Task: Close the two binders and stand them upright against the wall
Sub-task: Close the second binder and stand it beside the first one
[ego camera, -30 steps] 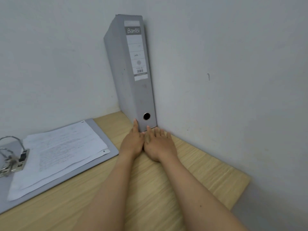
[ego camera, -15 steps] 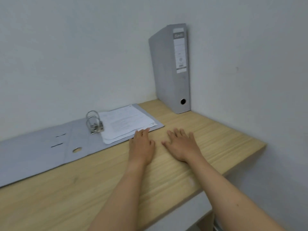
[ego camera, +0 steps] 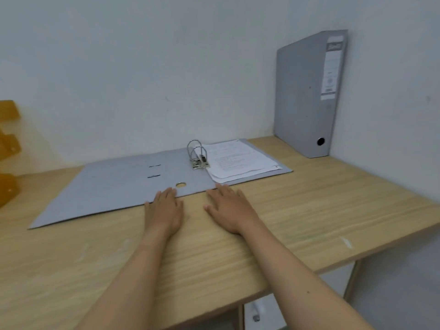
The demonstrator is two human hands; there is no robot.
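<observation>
A closed grey binder (ego camera: 304,96) stands upright in the corner at the back right, its labelled spine facing me. A second grey binder (ego camera: 114,186) lies open and flat on the wooden desk (ego camera: 333,198), metal rings (ego camera: 196,154) up and white sheets (ego camera: 238,160) on its right half. My left hand (ego camera: 166,208) lies flat, fingertips touching the open binder's near edge by the spine hole. My right hand (ego camera: 229,208) rests flat on the desk, fingertips at the binder's edge below the papers. Both hands hold nothing.
Yellow plastic trays (ego camera: 8,148) stand at the far left edge. White walls run behind and to the right of the desk. The desk's right end and front edge drop off, with a white drawer unit (ego camera: 259,313) below.
Both hands left the foot of the upright binder and moved left to the open binder's near edge. My view swung left, so the standing binder now sits at the right.
</observation>
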